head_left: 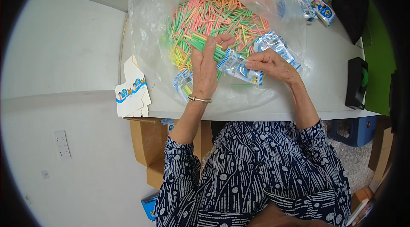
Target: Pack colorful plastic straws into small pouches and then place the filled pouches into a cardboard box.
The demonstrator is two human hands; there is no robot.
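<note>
My left hand is wrapped round a bundle of thin green and yellow sticks, tilted over the pile. One end of the bundle meets the mouth of a clear, blue-printed plastic packet. The thumb and fingers of my right hand pinch this packet near its right side. Behind both hands lies a heap of loose pink, green, yellow and orange sticks on a large clear plastic bag. Several flat packets lie beyond my right hand. Another packet with sticks in it rests beside my left wrist.
Small blue-and-white boxes and a black bag are at the far right. A black tape dispenser stands by the right edge. A printed white carton lies at the left edge; cardboard boxes are below the table.
</note>
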